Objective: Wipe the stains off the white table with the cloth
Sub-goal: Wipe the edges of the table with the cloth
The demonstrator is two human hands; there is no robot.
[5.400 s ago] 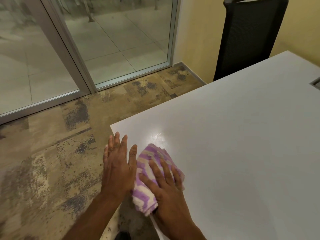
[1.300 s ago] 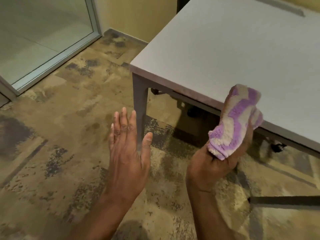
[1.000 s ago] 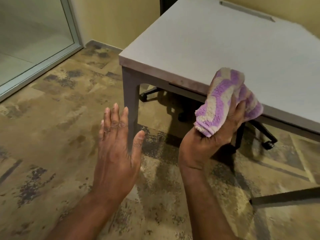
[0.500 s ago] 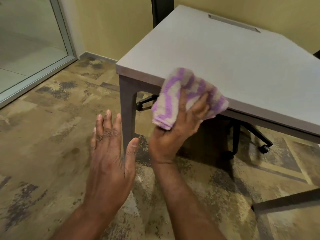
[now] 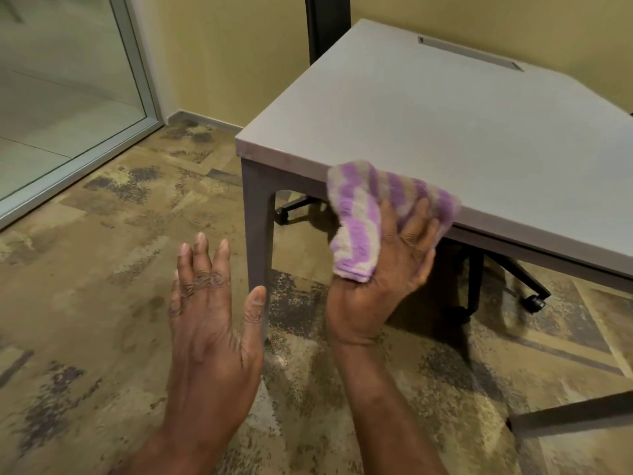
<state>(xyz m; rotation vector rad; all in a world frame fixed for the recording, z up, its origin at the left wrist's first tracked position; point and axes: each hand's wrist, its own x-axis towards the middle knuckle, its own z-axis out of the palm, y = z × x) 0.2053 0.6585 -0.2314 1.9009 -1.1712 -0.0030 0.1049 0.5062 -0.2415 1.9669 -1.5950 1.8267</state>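
Note:
The white table (image 5: 428, 108) fills the upper right, seen from low down near its front left corner. A purple-and-cream striped cloth (image 5: 370, 207) is pressed against the table's front edge and hangs down below it. My right hand (image 5: 387, 269) grips the cloth from underneath, fingers spread up over it against the edge. My left hand (image 5: 212, 313) hovers flat over the floor to the left of the table leg, fingers apart and holding nothing. No stain stands out on the tabletop from here.
The grey table leg (image 5: 257, 228) stands between my two hands. A chair's black wheeled base (image 5: 527, 296) sits under the table, and a dark chair back (image 5: 327, 25) rises behind it. A glass door (image 5: 65, 80) is at left above patterned carpet. A cable slot (image 5: 469, 53) is set in the tabletop.
My right hand has carried the cloth from the air in front of the table onto its front edge, then slid it right along that edge. The left hand stays open over the floor.

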